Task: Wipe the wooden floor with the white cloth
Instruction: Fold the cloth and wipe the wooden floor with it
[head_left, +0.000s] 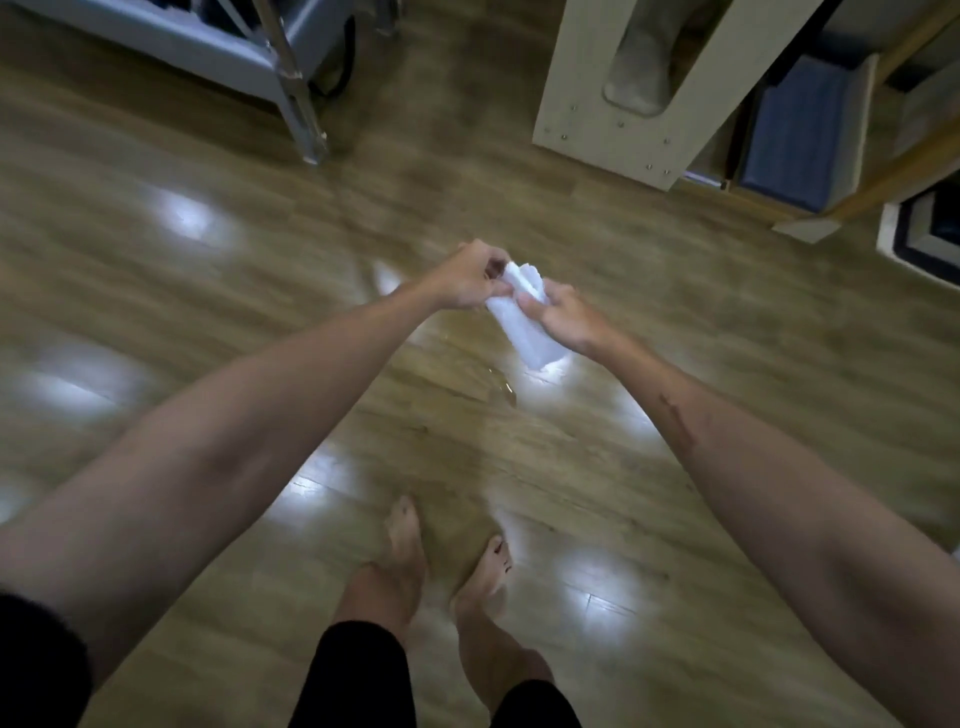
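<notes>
hands: left hand (470, 278) and right hand (563, 317) both pinch the white cloth (524, 317) | cloth: held above wooden floor (208, 270), apparently being folded into a pad | wiping not begun

Motion blur softens the wooden floor (675, 322). Fingers of both hands cover the white cloth's (530, 332) upper end. Above it, the metal frame (291, 78) is cut off by the top edge.
</notes>
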